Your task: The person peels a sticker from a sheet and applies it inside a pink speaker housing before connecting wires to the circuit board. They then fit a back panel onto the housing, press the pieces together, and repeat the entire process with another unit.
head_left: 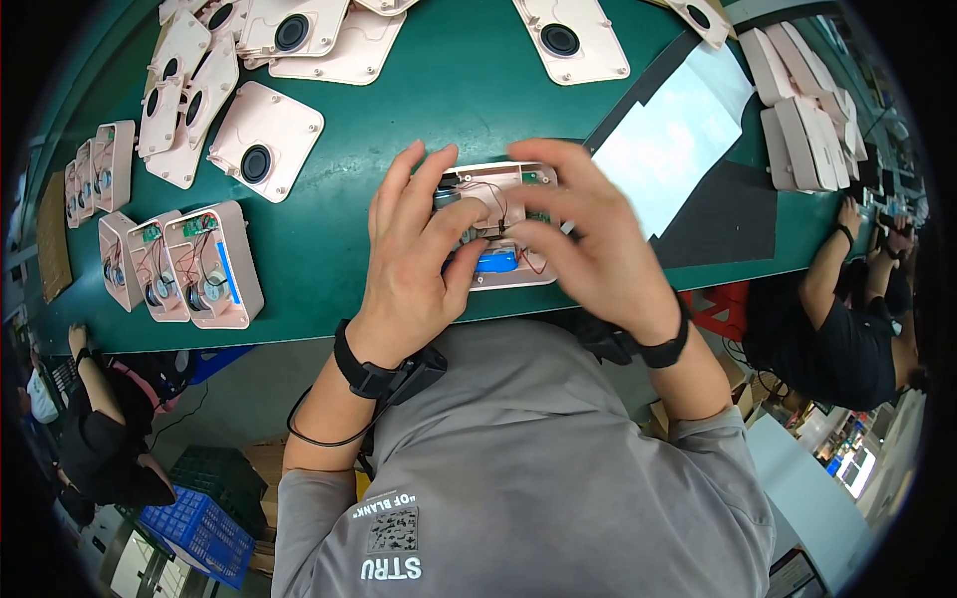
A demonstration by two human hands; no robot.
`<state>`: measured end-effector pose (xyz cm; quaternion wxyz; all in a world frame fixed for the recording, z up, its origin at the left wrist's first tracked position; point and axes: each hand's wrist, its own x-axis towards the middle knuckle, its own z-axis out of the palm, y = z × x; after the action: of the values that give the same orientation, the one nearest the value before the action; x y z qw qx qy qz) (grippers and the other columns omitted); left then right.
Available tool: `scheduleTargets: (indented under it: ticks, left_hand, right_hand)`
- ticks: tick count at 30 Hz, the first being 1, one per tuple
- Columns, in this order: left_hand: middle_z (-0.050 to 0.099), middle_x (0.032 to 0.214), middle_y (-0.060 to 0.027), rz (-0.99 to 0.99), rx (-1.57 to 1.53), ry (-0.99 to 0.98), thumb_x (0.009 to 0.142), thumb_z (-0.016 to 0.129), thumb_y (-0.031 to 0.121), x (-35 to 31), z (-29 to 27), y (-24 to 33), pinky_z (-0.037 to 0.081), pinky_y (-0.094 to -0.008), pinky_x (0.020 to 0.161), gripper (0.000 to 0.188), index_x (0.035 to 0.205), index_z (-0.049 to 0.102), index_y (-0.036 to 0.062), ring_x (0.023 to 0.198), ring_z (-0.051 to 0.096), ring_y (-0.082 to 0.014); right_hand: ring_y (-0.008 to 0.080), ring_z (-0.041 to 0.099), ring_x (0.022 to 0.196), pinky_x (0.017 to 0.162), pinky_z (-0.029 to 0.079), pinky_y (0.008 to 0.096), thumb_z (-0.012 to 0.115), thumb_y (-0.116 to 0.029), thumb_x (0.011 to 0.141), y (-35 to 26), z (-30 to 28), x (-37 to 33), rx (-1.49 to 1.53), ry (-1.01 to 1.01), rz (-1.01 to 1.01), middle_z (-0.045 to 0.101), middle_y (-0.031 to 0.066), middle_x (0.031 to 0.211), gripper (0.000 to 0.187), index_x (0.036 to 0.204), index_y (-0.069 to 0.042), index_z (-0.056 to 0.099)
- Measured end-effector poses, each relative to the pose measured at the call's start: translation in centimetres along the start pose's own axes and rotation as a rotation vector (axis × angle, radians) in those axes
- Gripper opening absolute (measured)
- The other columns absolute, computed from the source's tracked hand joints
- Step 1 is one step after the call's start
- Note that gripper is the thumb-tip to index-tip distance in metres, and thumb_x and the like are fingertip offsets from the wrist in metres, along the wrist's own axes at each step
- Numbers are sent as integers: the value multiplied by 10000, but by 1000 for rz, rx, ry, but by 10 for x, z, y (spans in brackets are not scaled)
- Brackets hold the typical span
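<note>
Over the green table, both my hands work inside an open pale pink speaker housing (513, 280). It holds a blue cylindrical battery (497, 261), a green circuit board (539, 179) and thin red and dark wires (483, 185). My left hand (414, 264) has its thumb and index finger closed in on the wires above the battery, its other fingers raised. From the other side, my right hand (603, 244) brings thumb and fingers to the same wires by a small black connector (501, 227). Its fingers are slightly blurred and cover part of the board.
Several wired pink housings (214, 264) stand at left. Pink panels with round black speakers (267, 145) lie behind them and along the far edge. White sheets (678, 130) cover a black mat at right, near stacked pink housings (802, 140). Co-workers (832, 309) sit at both sides.
</note>
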<state>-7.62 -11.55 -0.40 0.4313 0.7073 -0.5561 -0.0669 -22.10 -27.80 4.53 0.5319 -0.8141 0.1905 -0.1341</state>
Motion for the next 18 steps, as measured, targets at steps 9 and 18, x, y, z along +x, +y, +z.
scheduleTargets:
  ticks: [9, 18]
  left_hand:
    - [533, 1557, -212, -17, 33, 22, 827, 799, 24, 0, 5, 3, 402, -565, 1159, 321, 1107, 837, 177, 1450, 446, -512]
    - [547, 1578, -208, -34, 22, 4, 811, 807, -12, -3, 4, 2, 411, -540, 1184, 345, 1113, 844, 151, 1481, 436, -495]
  right_hand:
    - [375, 586, 1288, 1030, 519, 467, 857, -27, 776, -3, -1, -17, -497, 93, -215, 602, 162, 1427, 194, 934, -19, 744]
    - [394, 591, 1282, 1025, 516, 485, 875, -56, 756, -8, 1, -26, -387, 184, -141, 609, 181, 1421, 241, 951, -18, 739]
